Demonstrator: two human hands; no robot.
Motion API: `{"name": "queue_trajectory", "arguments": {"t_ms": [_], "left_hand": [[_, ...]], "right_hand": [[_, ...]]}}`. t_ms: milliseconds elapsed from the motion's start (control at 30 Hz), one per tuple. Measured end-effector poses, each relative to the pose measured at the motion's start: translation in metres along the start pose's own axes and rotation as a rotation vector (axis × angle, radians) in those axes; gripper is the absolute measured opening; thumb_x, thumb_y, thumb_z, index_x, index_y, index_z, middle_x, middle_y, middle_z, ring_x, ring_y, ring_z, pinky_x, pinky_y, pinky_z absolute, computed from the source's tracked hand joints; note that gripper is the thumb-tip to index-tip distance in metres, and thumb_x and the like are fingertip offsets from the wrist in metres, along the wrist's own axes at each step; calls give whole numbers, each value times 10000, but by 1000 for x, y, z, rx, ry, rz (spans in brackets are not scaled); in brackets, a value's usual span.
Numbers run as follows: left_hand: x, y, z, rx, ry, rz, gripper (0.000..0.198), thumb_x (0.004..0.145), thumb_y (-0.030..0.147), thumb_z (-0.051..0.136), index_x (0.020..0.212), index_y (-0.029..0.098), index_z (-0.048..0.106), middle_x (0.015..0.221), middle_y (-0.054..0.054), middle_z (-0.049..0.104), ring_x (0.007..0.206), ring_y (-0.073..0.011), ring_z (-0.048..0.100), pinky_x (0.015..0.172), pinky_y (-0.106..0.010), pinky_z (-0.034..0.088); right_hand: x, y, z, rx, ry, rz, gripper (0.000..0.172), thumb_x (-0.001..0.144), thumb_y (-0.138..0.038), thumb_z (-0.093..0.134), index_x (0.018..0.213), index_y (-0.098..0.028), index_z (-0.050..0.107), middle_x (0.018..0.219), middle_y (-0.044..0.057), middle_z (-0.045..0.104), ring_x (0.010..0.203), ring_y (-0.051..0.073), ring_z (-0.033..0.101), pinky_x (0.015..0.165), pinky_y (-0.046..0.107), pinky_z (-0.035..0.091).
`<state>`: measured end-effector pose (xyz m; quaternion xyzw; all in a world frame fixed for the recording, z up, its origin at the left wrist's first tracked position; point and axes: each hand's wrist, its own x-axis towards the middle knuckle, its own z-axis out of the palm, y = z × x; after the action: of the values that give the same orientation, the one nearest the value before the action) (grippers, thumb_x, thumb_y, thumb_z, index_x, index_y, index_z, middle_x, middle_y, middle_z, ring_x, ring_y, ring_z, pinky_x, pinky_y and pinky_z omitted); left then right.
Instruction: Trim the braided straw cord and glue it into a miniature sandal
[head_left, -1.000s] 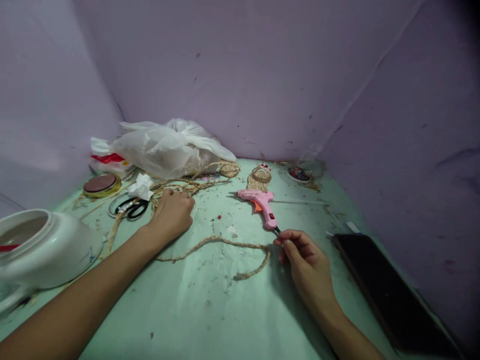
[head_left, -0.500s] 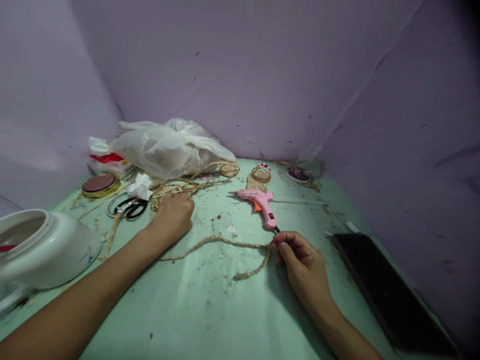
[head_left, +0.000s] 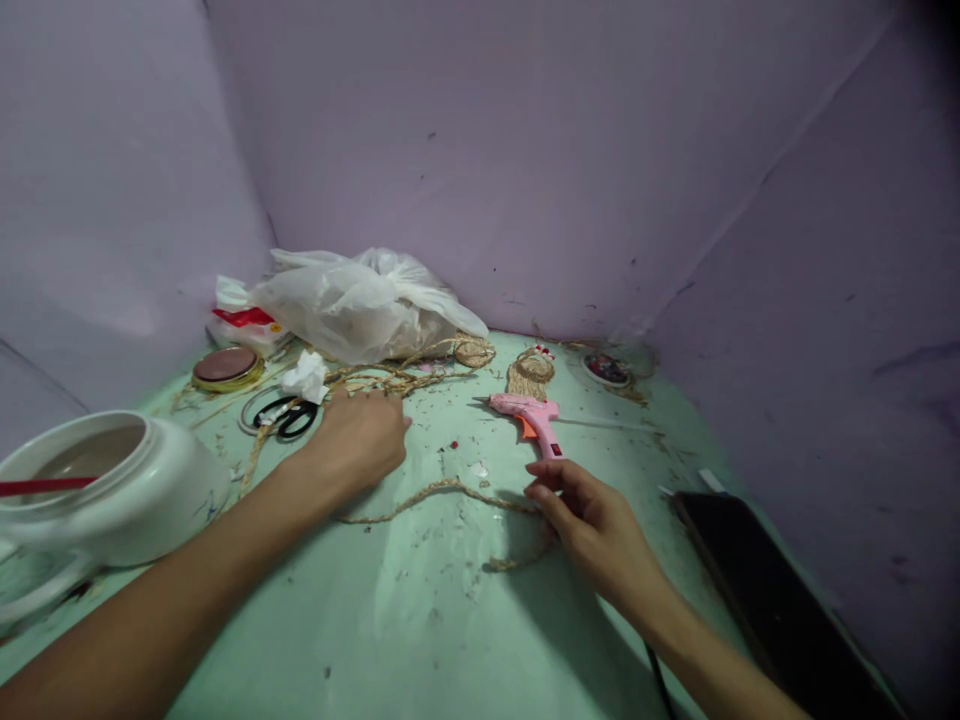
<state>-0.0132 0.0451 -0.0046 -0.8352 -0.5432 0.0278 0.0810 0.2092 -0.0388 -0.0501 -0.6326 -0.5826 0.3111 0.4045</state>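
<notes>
My left hand (head_left: pixel 367 430) is curled, knuckles up, at the near edge of a tangle of jute strands (head_left: pixel 409 380). Its fingertips are hidden, so what they grip does not show. A thin braided jute cord (head_left: pixel 439 487) comes out from under my left forearm and runs right across the table to my right hand (head_left: pixel 581 505). There the thumb and index finger are slightly apart beside the cord, which passes behind them and bends back to a loose end. Just beyond my right fingers lies a pink glue gun (head_left: pixel 529 408), its nozzle pointing left.
Behind the gun is a woven jute piece (head_left: pixel 532 372) with red beads. A plastic bag (head_left: pixel 360 305), round tin (head_left: pixel 227 368), crumpled tissue (head_left: pixel 305 377) and black-handled scissors (head_left: pixel 296 418) lie left. A white pot (head_left: pixel 169 490) stands near left; a dark phone (head_left: pixel 772 590) lies right.
The view has shifted, with everything lower and further right in it. My right thumb and index finger have parted from their pinch at the cord. My left hand stays by the jute tangle.
</notes>
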Motion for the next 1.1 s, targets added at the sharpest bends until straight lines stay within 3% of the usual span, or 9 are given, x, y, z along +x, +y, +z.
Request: {"name": "queue_trajectory", "arguments": {"t_ms": [167, 233, 367, 567, 700, 833, 967, 1033, 1100], "left_hand": [[4, -5, -18, -32, 230, -214, 345, 830, 233, 289, 1066, 98, 501, 881, -167, 597, 678, -270, 601, 516, -338, 405], [4, -4, -18, -77, 225, -180, 337, 827, 227, 291, 1031, 116, 535, 823, -149, 612, 663, -271, 607, 513, -339, 405], [6, -2, -10, -153, 186, -136, 351, 825, 249, 300, 752, 119, 618, 780, -145, 612, 660, -276, 611, 514, -342, 408], [9, 1, -6, -184, 214, -97, 313, 817, 247, 322, 856, 126, 608, 840, -144, 607, 693, -281, 611, 519, -339, 399], [9, 1, -6, -183, 191, -98, 310, 803, 200, 310, 737, 131, 605, 806, -136, 618, 696, -288, 615, 541, -352, 401], [11, -1, -3, -222, 178, -82, 334, 706, 67, 333, 865, 179, 605, 759, -98, 650, 728, -277, 625, 578, -346, 409], [11, 3, 1, -183, 131, -83, 311, 763, 143, 323, 883, 211, 601, 686, -91, 656, 681, -294, 628, 554, -362, 410], [10, 6, 2, -181, 89, -68, 285, 796, 195, 316, 802, 203, 601, 666, -87, 648, 661, -289, 624, 550, -362, 414], [10, 9, 2, -215, 52, -37, 294, 806, 195, 307, 752, 184, 596, 697, -87, 639, 664, -264, 614, 568, -360, 427]], "right_hand": [[50, -32, 20, -514, -152, -227, 186, 767, -213, 505, 884, -212, 649, 862, 40, 679, 684, 166, 588, 614, 265, 416], [65, -37, 33, -627, -214, -276, 205, 763, -195, 510, 903, -208, 660, 869, 48, 684, 761, 178, 600, 657, 261, 410], [75, -38, 52, -708, -270, -335, 177, 736, -183, 534, 819, -226, 684, 841, 38, 683, 781, 180, 603, 672, 255, 392], [74, -44, 51, -797, -266, -387, 128, 670, -178, 565, 743, -199, 669, 771, 45, 683, 668, 169, 601, 583, 243, 373], [95, -38, 5, -793, -70, -323, 186, 723, -180, 505, 810, -229, 662, 767, 22, 690, 680, 155, 602, 583, 229, 383], [130, -21, -75, -810, 188, -197, 199, 709, -169, 502, 807, -179, 676, 740, 53, 690, 651, 172, 607, 574, 246, 400], [174, -10, -145, -842, 453, -86, 279, 766, -253, 457, 885, -124, 675, 791, 116, 681, 705, 211, 619, 587, 290, 418], [196, -8, -166, -859, 543, -30, 301, 770, -257, 451, 903, -106, 674, 784, 143, 677, 702, 234, 623, 576, 318, 426], [213, -5, -176, -869, 551, -6, 250, 721, -199, 506, 877, -132, 690, 783, 132, 683, 732, 237, 627, 609, 322, 441]]}}
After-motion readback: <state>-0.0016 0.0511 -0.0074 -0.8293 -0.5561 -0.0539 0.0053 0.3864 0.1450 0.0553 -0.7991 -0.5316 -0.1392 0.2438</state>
